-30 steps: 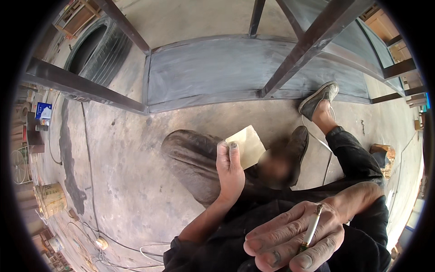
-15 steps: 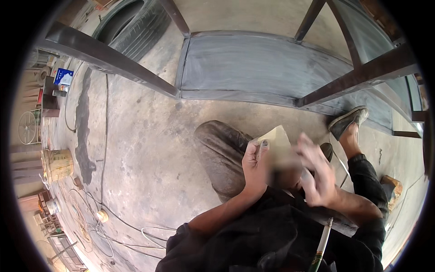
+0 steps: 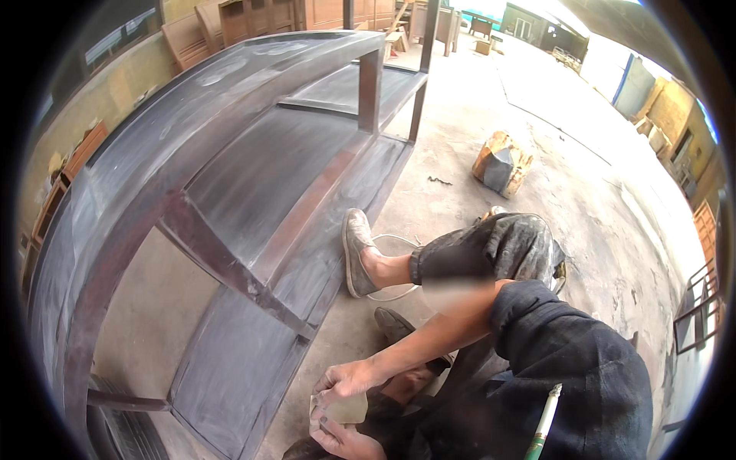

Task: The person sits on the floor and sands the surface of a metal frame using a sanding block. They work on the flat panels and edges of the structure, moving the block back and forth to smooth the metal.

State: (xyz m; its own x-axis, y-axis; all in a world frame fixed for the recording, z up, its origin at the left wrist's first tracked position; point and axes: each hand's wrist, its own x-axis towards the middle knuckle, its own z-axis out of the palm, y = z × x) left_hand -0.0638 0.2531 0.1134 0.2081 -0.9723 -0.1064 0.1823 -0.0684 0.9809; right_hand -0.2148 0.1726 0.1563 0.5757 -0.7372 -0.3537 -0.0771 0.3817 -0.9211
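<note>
**Operator:** Fingers (image 3: 328,392) on the right hand (image 3: 349,379) are curled down over the top edge of the tan sanding pad (image 3: 345,409). The left hand (image 3: 345,442) closes on it from below. I see both hands gripping the pad, with no gap between them and it.

**Desk:** Where is the pad compared with the workpiece?

**Operator:** It is off the workpiece. I see it held low in front of the body, just beside the near corner of the big curved cabinet frame (image 3: 230,192) but not touching it. One shoe (image 3: 356,253) rests against the frame's edge.

**Desk:** How far along does it look?

**Operator:** I'd judge it partly done. The broad panels look dull, grey and dusty, as if they have been rubbed down. Several rails (image 3: 211,257) show a browner tone, so I'd guess they need more passes. I can't tell the state of the far shelves, or of the faces turned away from me. The pad would have to go back onto the wood for anything more.
</note>
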